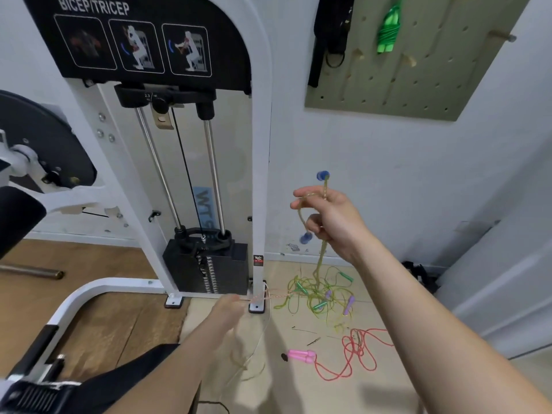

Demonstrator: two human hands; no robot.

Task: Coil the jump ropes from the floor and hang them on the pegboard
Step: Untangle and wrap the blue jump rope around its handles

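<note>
Both hands gripping ropes, pegboard (388, 94) above

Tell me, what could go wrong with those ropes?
The rope in the right hand runs down into the tangled pile on the floor, so pulling may tighten knots or drag other ropes along. The strand by the left hand lies near the machine's foot and might snag there.

Hands (331, 219): two
Blue rope handles (322, 175): two
Pink handles (301, 355): two
Coiled green rope on pegboard (388, 28): one
</note>
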